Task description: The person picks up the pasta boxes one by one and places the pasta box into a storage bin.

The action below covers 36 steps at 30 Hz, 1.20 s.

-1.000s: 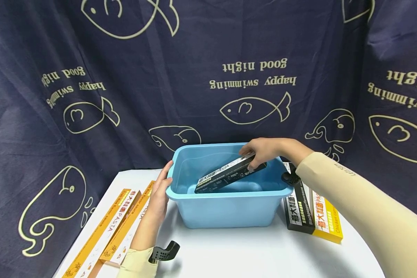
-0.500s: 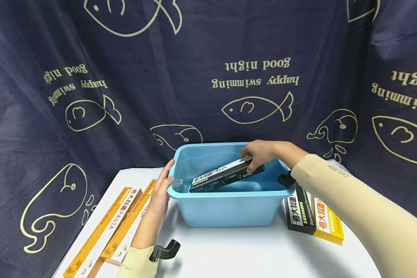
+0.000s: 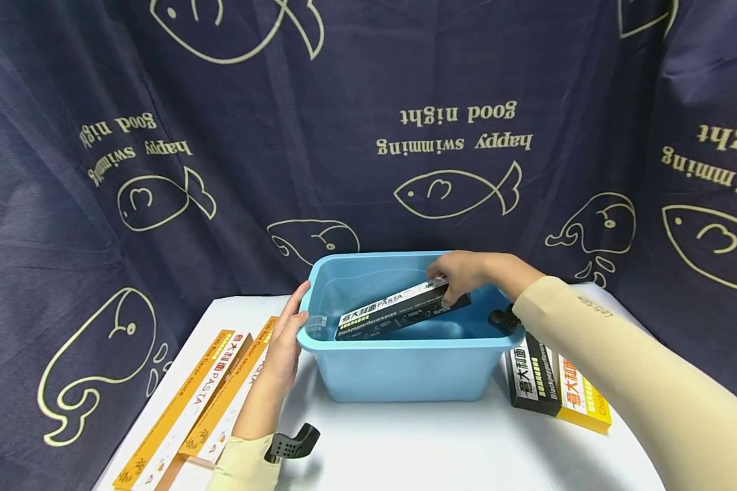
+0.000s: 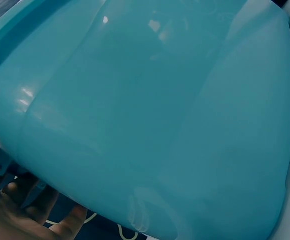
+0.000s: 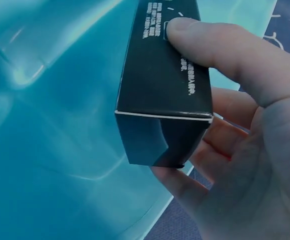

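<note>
A light blue plastic bin (image 3: 399, 372) stands upright in the middle of the table. My left hand (image 3: 284, 348) holds its left rim; in the left wrist view the fingers (image 4: 67, 222) lie under the rim's edge. Inside the bin is a long black pasta box (image 3: 399, 314) labelled black pepper flavor sauce. It slants, its left end lower and near the bin's left wall. My right hand (image 3: 460, 276) grips the raised right end. The right wrist view shows the thumb (image 5: 210, 42) across one face and the other fingers around the opposite side.
Left of the bin lie orange-and-white pasta boxes (image 3: 178, 409), crab roe flavor, side by side. To the right, partly behind the right sleeve, are another black pasta box (image 3: 534, 375) and a yellow one (image 3: 583, 402). A dark blue curtain (image 3: 344, 136) hangs behind the white table (image 3: 417, 450).
The black box has shifted slightly left and lower within the bin, with my right hand still holding it. My left hand stays at the rim.
</note>
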{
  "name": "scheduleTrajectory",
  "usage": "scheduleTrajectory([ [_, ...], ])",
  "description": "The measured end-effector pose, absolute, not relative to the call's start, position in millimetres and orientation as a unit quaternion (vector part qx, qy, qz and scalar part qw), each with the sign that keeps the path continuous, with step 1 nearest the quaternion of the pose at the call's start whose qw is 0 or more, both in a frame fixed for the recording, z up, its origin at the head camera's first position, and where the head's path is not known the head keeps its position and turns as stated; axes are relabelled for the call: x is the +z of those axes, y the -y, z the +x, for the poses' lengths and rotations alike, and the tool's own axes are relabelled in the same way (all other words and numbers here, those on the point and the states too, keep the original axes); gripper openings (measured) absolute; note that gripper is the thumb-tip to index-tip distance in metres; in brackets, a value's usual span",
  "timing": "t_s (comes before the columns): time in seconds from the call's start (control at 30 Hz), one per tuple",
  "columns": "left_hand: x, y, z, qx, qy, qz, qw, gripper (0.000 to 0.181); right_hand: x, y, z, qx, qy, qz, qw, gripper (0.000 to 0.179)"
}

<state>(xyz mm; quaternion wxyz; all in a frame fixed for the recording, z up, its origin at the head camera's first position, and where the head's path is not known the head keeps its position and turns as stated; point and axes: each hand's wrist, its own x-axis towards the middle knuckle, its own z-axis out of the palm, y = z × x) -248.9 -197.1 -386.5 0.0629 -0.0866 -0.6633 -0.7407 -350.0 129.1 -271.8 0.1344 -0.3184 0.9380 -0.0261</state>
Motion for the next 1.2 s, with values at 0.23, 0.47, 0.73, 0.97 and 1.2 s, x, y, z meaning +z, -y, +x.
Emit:
scheduleTrajectory([
  [0.23, -386.3, 195.9, -249.5, -0.74, 0.663, -0.09, 0.064, 0.057, -272.2, -131.6, -349.8, -0.032, -0.94, -0.31, 0.136, 0.065],
  [0.47, -387.1, 196.1, -249.8, -0.74, 0.663, -0.089, 0.064, 0.057, -264.3, -135.3, -350.4, -0.068, -0.94, -0.312, 0.123, 0.063],
  [0.73, -387.9, 195.7, -250.8, -0.739, 0.665, -0.089, 0.062, 0.057, -256.2, -153.8, -348.9, -0.148, -0.933, -0.315, 0.094, 0.058],
  [0.97, -387.8, 196.0, -250.2, -0.738, 0.667, -0.087, 0.061, 0.057, -250.8, -178.3, -334.9, -0.212, -0.922, -0.322, 0.03, 0.051],
  [1.2, -386.5, 196.7, -249.9, -0.738, 0.668, -0.084, 0.058, 0.057, -253.0, -201.4, -314.4, -0.289, -0.908, -0.301, -0.037, 0.045],
])
